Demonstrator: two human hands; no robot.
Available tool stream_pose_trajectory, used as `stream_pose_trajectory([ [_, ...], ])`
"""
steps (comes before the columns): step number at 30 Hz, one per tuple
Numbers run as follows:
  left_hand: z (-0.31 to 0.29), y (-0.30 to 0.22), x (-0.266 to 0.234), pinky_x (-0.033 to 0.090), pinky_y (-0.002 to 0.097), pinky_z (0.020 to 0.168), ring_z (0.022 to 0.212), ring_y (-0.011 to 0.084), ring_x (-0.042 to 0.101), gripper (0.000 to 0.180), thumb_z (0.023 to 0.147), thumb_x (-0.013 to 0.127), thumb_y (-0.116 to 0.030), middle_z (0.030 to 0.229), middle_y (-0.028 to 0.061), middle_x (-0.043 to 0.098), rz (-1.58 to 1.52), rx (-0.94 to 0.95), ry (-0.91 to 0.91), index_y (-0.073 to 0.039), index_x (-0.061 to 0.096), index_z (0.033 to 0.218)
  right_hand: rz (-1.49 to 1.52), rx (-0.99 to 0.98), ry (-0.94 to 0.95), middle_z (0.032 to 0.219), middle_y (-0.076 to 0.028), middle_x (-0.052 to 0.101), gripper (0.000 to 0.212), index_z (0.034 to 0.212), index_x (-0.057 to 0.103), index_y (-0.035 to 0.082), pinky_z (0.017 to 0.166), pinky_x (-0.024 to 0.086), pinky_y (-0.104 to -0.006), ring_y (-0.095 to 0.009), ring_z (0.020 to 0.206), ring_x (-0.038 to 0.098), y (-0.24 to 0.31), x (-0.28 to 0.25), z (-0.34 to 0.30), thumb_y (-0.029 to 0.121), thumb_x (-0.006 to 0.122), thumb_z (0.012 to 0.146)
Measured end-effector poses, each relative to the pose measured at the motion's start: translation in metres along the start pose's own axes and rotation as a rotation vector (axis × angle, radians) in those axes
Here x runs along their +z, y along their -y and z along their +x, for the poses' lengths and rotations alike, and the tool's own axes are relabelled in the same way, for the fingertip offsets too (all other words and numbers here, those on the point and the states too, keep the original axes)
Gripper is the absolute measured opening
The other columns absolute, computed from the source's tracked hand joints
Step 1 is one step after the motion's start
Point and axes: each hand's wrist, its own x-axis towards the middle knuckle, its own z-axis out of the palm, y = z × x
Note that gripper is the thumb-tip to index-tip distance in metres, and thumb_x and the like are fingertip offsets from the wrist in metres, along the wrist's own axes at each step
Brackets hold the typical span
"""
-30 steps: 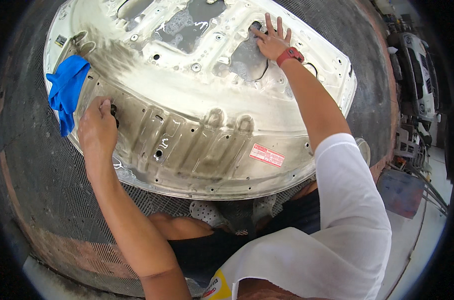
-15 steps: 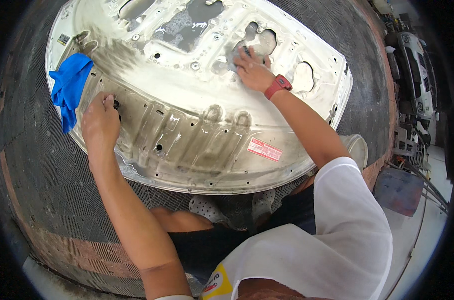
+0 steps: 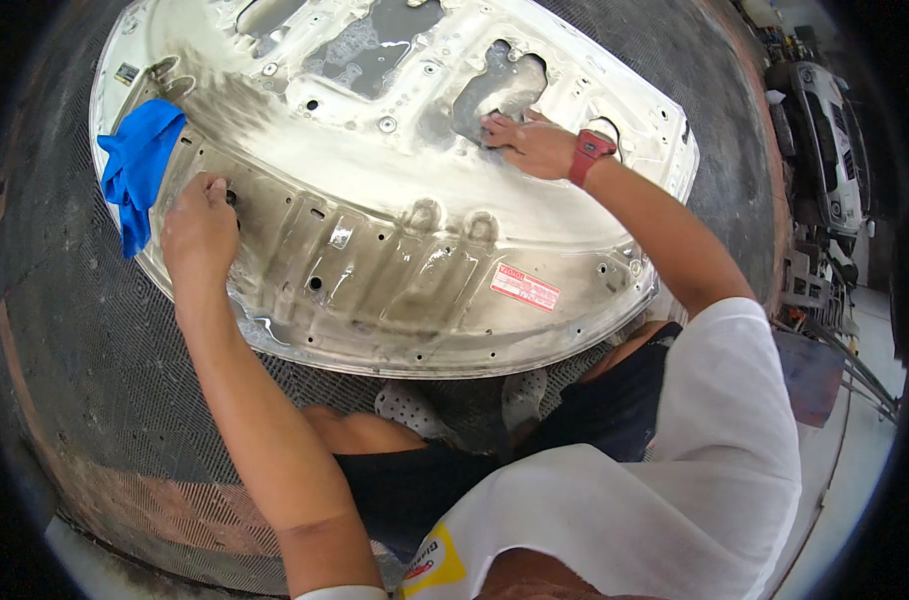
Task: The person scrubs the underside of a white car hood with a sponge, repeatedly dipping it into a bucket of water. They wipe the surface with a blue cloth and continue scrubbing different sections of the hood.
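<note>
On dark ribbed floor (image 3: 85, 300), has wet whitish metal panel (image 3: 345, 165) at centre, holds left hand (image 3: 203, 230) at its left near blue cloth (image 3: 143, 160), fingers curled, can't tell if pinching dark piece (image 3: 233, 198), and has right hand (image 3: 537, 146), thumb apart from bunched fingers, at far right-of-centre cutout (image 3: 505, 82).

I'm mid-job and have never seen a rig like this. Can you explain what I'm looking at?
There's no machine: a person works bare-handed, filmed by a fisheye camera worn on the head and looking down, so straight edges bend. In front lies a large pale metal panel with openings, suds, and a red-and-white label. A blue cloth lies at its left edge. The right hand is beside an opening. The left hand is curled at a dark spot; whether it grips anything, I can't tell.
</note>
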Motion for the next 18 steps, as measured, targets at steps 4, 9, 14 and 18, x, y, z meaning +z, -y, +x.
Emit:
stream_pose_trajectory([
  [4, 0.003, 0.009, 0.002, 0.051, 0.0523, 0.102, 0.119, 0.0454, 0.068, 0.033, 0.109, 0.055, -0.03, 0.122, 0.0213, 0.076, -0.007, 0.011, -0.01, -0.009, 0.075, 0.126, -0.225, 0.028, -0.102, 0.165, -0.011, 0.049, 0.055, 0.15, 0.059, 0.007, 0.103, 0.056, -0.0625, -0.03, 0.15, 0.049, -0.03, -0.022, -0.023, 0.016, 0.057, 0.095],
  [9, 0.0, 0.004, 0.002, 0.051, 0.0518, 0.102, 0.12, 0.0452, 0.068, 0.034, 0.109, 0.054, -0.03, 0.124, 0.0216, 0.075, 0.008, 0.037, 0.008, -0.009, 0.074, 0.127, -0.076, 0.022, -0.287, 0.14, -0.025, 0.066, 0.048, 0.134, 0.06, -0.012, 0.101, 0.059, -0.0458, -0.035, 0.142, 0.057, 0.03, 0.042, -0.06, 0.01, 0.053, 0.092],
  [14, -0.002, 0.005, -0.002, 0.051, 0.0512, 0.102, 0.12, 0.0444, 0.068, 0.035, 0.109, 0.054, -0.03, 0.125, 0.0214, 0.075, 0.011, 0.038, -0.004, -0.008, 0.074, 0.129, 0.184, -0.036, -0.359, 0.154, -0.022, 0.059, 0.054, 0.149, 0.056, -0.002, 0.121, 0.043, -0.0487, -0.038, 0.146, 0.054, 0.041, 0.034, -0.1, 0.014, 0.053, 0.097],
  [18, -0.003, 0.0, -0.006, 0.051, 0.0503, 0.103, 0.122, 0.0435, 0.067, 0.036, 0.109, 0.053, -0.03, 0.127, 0.0212, 0.075, 0.044, 0.01, 0.034, -0.007, 0.073, 0.13, 0.669, 0.063, -0.341, 0.156, -0.023, 0.056, 0.051, 0.149, 0.055, -0.005, 0.128, 0.036, -0.0464, -0.039, 0.15, 0.048, 0.08, 0.044, -0.09, 0.018, 0.049, 0.104],
])
